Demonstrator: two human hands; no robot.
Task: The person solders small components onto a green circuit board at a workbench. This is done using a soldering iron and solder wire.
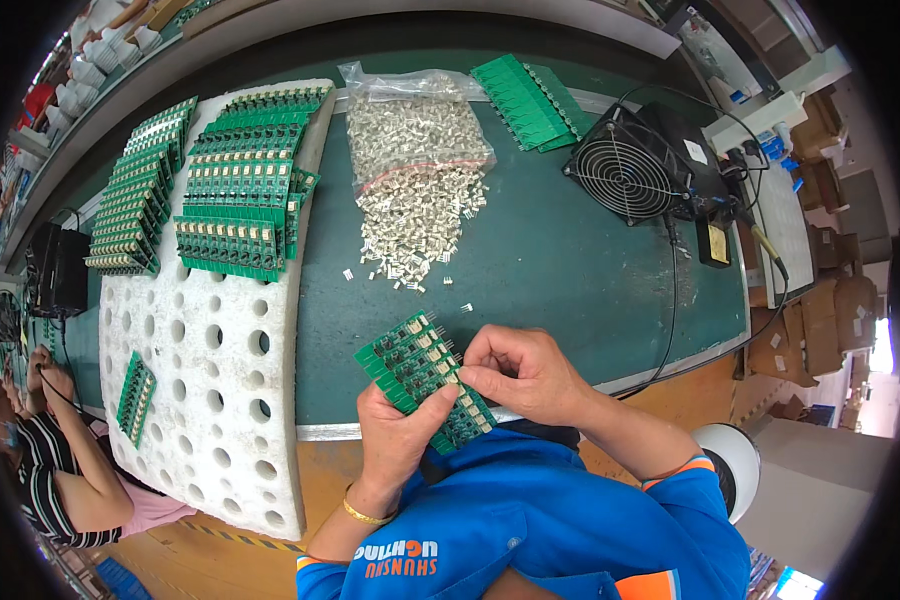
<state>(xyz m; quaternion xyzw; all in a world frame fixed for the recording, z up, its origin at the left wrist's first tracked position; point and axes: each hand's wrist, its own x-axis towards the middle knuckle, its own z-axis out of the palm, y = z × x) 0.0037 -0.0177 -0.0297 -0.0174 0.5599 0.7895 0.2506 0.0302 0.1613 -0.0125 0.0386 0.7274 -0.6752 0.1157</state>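
My left hand (394, 432) grips a green circuit board panel (402, 368) from its near side, thumb lying across the face. The panel is tilted above the table's front edge and carries rows of small white connectors and black parts. At its right edge, my right hand (532, 378) has thumb and forefinger pinched together. Whatever sits between those fingertips is too small and hidden to make out. Beyond the hands, loose white pin connectors (410, 228) spill in a heap from a clear plastic bag (410, 125). A few single connectors lie apart from the heap, nearer to me.
On the left, a white foam board (198, 350) with round holes bears stacked circuit boards (235, 180) and one small board (136, 398). Bare green boards (526, 100) lie at the back. A black fan (625, 172) and a soldering iron (768, 250) stand right. A co-worker (70, 455) sits left.
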